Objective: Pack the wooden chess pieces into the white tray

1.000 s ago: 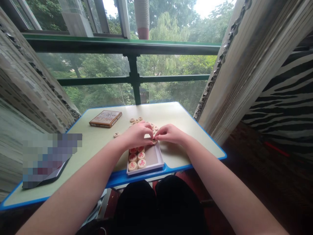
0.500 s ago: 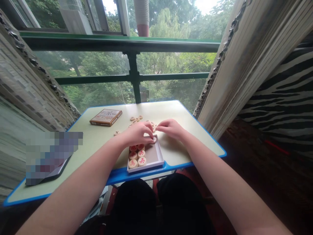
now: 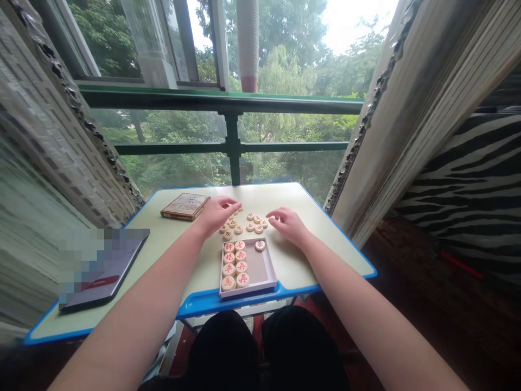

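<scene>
Chinese chess pieces lie loose near the middle of the table. My left hand (image 3: 218,214) hovers over the farther ones, fingers stretched forward, partly covering them. Beside the right-hand cluster (image 3: 257,219), my right hand (image 3: 287,225) has thumb and fingers apart, close to the outermost piece (image 3: 264,223) and holding nothing visible. Nearer me is a shallow white box (image 3: 266,271). Two columns of red-marked pieces (image 3: 241,266) fill its left side. One dark-marked piece (image 3: 260,245) sits in its upper right corner.
A brown box lid (image 3: 185,205) lies at the back left of the blue-edged table (image 3: 325,255). A dark flat device (image 3: 118,271), partly blurred out, rests on the left. Curtains (image 3: 366,119) hang on both sides before the window railing (image 3: 232,136).
My left hand has left the dark-marked piece in the box's corner and moved up and left to the loose pieces. My right hand stays beside the cluster. The view has tilted slightly.
</scene>
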The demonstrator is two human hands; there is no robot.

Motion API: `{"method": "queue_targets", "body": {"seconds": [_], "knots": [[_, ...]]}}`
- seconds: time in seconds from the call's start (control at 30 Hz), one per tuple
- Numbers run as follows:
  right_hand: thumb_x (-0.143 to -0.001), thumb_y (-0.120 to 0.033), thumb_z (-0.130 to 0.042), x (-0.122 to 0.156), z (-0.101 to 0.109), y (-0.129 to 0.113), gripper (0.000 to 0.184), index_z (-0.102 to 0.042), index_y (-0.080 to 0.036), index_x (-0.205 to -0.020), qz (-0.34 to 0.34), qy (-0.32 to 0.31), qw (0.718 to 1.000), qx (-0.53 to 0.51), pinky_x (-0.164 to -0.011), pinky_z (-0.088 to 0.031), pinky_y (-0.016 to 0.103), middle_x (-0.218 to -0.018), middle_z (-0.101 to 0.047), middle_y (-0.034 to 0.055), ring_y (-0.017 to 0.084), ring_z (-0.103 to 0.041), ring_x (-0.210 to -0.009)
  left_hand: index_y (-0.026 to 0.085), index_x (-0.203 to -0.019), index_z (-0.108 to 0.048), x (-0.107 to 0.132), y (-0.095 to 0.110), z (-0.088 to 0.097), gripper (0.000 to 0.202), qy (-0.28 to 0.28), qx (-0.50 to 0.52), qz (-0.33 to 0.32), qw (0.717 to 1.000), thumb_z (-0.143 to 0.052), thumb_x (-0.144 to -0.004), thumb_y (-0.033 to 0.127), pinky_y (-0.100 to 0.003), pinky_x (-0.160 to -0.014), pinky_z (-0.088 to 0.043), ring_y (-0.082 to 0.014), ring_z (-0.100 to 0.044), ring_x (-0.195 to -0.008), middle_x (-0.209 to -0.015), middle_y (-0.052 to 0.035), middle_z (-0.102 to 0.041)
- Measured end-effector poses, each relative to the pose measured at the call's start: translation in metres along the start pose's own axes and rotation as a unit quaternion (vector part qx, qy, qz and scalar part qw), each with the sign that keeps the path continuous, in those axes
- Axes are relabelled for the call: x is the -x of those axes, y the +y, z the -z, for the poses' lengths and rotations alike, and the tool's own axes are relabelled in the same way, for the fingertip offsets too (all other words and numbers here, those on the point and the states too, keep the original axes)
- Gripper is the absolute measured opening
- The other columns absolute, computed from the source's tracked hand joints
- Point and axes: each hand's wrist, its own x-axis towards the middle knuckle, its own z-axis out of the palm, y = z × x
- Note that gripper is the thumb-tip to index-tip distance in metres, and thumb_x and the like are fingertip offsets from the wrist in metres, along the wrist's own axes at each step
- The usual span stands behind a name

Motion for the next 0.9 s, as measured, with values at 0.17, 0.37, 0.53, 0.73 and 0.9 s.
{"method": "queue_targets", "body": {"seconds": [0.17,0.37,0.53,0.73,0.9], "knots": [[-0.079,-0.025,-0.054,0.0,-0.005,0.006,0.019,-0.07,-0.017,-0.086,-0.002,-0.02,0.999,0.026,-0.069,-0.042,0.026,-0.079,-0.055,0.0034,0.011,-0.049,-0.063,0.013,-0.084,-0.068,-0.002,-0.005,-0.001,0.045,0.015,0.034,-0.001,0.999,-0.062,-0.065,0.054,-0.025,-0.058,-0.042,-0.0153,-0.056,-0.065,-0.075,-0.0063,-0.066],[-0.077,-0.026,-0.057,-0.009,-0.002,-0.013,0.017,-0.07,-0.02,-0.087,0.021,-0.059,0.993,0.101,-0.088,-0.036,0.036,-0.088,-0.062,0.0063,0.018,-0.054,-0.086,0.014,-0.092,-0.067,-0.011,-0.02,0.005,0.042,0.064,0.06,0.024,0.996,-0.06,-0.068,0.048,-0.027,-0.061,-0.045,-0.0163,-0.058,-0.069,-0.074,-0.0055,-0.066],[-0.077,-0.022,-0.055,-0.043,-0.008,-0.051,0.019,-0.07,-0.019,-0.088,0.032,-0.122,0.99,0.068,-0.079,-0.042,0.029,-0.092,-0.064,0.0073,0.017,-0.057,-0.084,0.013,-0.091,-0.068,-0.02,-0.029,0.014,0.04,0.089,0.074,0.027,0.993,-0.06,-0.068,0.045,-0.027,-0.066,-0.046,-0.017,-0.06,-0.074,-0.083,-0.0078,-0.068],[-0.077,-0.021,-0.055,-0.084,-0.03,-0.059,0.021,-0.068,-0.018,-0.092,0.017,-0.12,0.992,0.03,-0.073,-0.044,0.026,-0.093,-0.064,0.0059,0.014,-0.056,-0.076,0.015,-0.084,-0.068,-0.027,-0.046,0.032,0.029,0.148,-0.083,0.041,0.985,-0.056,-0.072,0.038,-0.031,-0.076,-0.046,-0.0191,-0.059,-0.079,-0.089,-0.0082,-0.069],[-0.078,-0.021,-0.054,-0.088,-0.05,-0.034,0.021,-0.068,-0.019,-0.093,0.052,-0.11,0.992,0.039,-0.086,-0.041,0.032,-0.1,-0.064,0.0072,0.017,-0.056,-0.09,0.016,-0.091,-0.068,-0.029,-0.061,0.034,0.026,0.066,-0.131,0.07,0.987,-0.056,-0.072,0.03,-0.033,-0.079,-0.047,-0.0213,-0.062,-0.083,-0.093,-0.0089,-0.07]]}}
